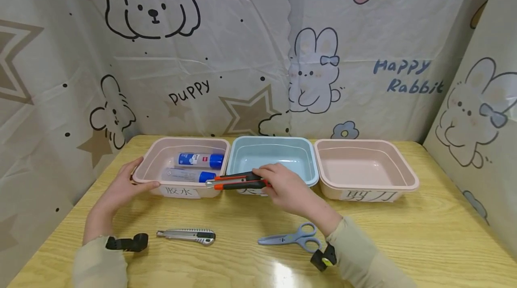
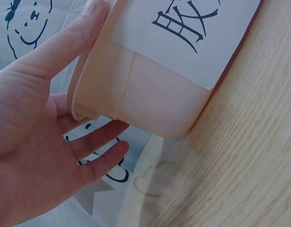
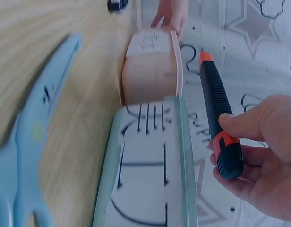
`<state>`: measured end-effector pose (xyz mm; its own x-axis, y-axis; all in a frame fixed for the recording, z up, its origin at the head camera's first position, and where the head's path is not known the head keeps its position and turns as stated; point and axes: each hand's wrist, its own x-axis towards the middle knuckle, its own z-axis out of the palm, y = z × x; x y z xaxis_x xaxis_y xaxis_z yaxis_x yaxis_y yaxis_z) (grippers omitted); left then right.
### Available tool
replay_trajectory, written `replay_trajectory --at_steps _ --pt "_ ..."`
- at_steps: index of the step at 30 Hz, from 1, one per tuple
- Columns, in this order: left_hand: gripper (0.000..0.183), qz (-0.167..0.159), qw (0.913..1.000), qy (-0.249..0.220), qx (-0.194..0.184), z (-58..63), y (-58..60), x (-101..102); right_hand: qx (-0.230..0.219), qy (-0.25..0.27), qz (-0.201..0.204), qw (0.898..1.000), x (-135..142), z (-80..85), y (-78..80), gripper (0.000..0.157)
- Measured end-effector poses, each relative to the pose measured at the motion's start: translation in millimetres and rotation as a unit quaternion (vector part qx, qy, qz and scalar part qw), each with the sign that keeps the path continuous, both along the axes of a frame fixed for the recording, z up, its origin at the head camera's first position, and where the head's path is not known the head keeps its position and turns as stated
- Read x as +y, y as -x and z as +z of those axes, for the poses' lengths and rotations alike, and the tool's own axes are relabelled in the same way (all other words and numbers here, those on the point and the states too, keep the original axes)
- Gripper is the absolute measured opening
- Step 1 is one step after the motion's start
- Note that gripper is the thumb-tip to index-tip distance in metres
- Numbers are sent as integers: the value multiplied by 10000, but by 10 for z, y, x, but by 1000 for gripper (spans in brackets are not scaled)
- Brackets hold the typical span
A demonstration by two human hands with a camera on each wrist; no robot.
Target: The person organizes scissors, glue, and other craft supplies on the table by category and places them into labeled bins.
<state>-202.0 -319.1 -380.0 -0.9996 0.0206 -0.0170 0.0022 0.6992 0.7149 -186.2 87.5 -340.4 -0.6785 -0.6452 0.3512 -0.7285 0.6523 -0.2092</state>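
My left hand [image 1: 124,185] holds the front left corner of the left pink bin [image 1: 141,169], thumb along the front rim and fingers at its left side. In the left wrist view, the lower fingers [image 2: 105,158] extend loosely beside the bin. Two blue-capped glue tubes, one upper [image 1: 194,159] and one lower [image 1: 183,175], lie inside. A black and orange utility knife [image 1: 238,181] is gripped in my right hand [image 1: 288,189], over the blue bin's front edge, its tip pointing left. My right thumb [image 3: 240,125] presses on the knife's handle.
Between the pink bins stands the blue bin [image 1: 314,169]; the right pink bin [image 1: 411,179] is beside it. Each has a paper label in front. A silver utility knife [image 1: 187,235] and blue scissors [image 1: 288,237] lie on the wooden table [image 1: 234,261]. A patterned cloth [image 1: 242,54] hangs behind.
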Motion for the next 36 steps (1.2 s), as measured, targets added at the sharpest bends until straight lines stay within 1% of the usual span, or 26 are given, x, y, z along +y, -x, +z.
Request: replay_trajectory --at_steps 2,4,10,17,22,26,36 --pt "103 -10 10000 -24 -12 -1 -2 -1 -18 114 -149 9998 63 -6 43 42" --pt "102 -9 10000 -34 -17 -4 -2 -3 -128 222 -321 9992 119 -13 89 41" --pt "102 -3 10000 -58 -15 -15 3 -11 -699 501 -859 9926 263 -54 232 42" --pt "103 23 10000 -63 -25 -25 10 -11 -1069 566 -1281 9844 397 -147 445 43" --pt "102 -41 9999 -157 32 -33 7 -22 -1281 443 -1451 9801 469 -232 597 41" --pt "103 -31 9999 -164 -12 -31 4 -18 -1344 278 -1546 9784 480 -275 681 41" --pt "103 4 9998 -200 -63 0 -22 17 -1585 -325 -1710 9719 428 -244 699 40"
